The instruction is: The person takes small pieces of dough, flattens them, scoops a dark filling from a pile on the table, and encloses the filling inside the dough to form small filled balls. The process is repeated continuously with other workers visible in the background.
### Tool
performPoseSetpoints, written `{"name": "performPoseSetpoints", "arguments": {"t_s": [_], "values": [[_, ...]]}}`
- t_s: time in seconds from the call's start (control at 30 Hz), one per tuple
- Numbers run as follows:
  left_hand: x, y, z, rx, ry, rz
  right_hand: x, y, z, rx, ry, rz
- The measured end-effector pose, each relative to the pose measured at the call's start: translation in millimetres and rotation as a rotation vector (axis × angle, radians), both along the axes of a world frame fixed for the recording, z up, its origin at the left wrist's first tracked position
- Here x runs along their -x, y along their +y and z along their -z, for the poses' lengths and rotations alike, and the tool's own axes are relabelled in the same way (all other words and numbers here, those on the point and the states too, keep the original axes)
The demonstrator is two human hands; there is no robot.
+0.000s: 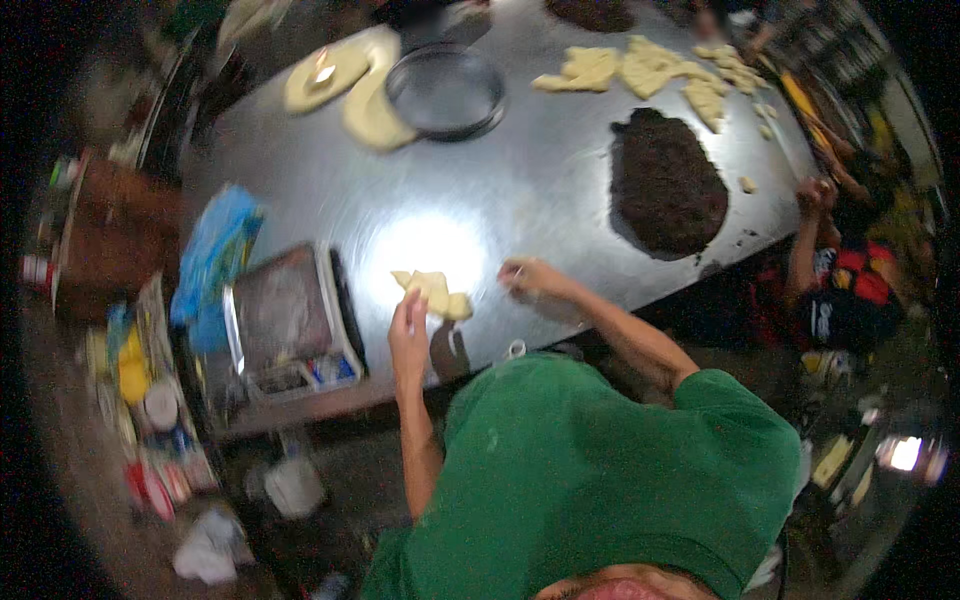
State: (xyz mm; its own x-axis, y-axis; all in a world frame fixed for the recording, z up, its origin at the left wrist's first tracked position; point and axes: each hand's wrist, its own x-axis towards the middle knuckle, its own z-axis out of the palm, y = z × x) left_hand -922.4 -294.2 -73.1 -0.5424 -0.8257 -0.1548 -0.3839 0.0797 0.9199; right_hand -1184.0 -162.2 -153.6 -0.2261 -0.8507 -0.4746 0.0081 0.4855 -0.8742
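My left hand [409, 330] has its fingertips on a pale, irregular piece of dough [435, 292], which appears gripped at its near edge. A dark shadow or reflection shows on the metal just below the dough. To the right, my right hand [536, 277] is over the metal table, apart from the dough. Its fingers are curled and blurred, so whether anything small is in them cannot be told. Left of my left hand stands a weighing scale [281, 304] with a flat metal platform.
A blue plastic bag [217, 255] lies beside the scale. On the steel table [540, 172] are a dark mass [667, 184], several dough pieces [592, 67], a dark-rimmed round pan or sieve [446, 90] and larger dough [371, 120]. Another person's hands [816, 195] are at the right edge.
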Motion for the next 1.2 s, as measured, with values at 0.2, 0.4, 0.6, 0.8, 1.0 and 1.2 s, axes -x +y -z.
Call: {"name": "performPoseSetpoints", "arguments": {"t_s": [0.2,0.4,0.6,0.8,1.0,1.2], "values": [[-59.2,-13.4,21.1,-0.01,-0.098,-0.032,-22.3,-42.8,56.3,0.269,0.592,-0.326],[-80.5,-19.9,67.1,0.109,-0.326,0.346,-115.3,-85.6,85.2,-0.183,0.968,-0.279],[-45.9,-26.3,103.6,0.352,-0.056,0.627,-137.7,-75.7,39.5,0.207,0.531,0.014],[-27.6,-15.4,123.4,0.339,-0.272,0.697,-82.3,-26.5,52.7,-0.118,0.249,-0.282],[1.9,-8.2,91.9,0.23,-0.568,0.685,-21.0,55.1,40.6,-0.131,0.312,-0.445],[81.2,26.5,39.4,-0.182,0.075,0.705,-23.5,47.1,-31.8,0.237,0.144,-0.094]]}}
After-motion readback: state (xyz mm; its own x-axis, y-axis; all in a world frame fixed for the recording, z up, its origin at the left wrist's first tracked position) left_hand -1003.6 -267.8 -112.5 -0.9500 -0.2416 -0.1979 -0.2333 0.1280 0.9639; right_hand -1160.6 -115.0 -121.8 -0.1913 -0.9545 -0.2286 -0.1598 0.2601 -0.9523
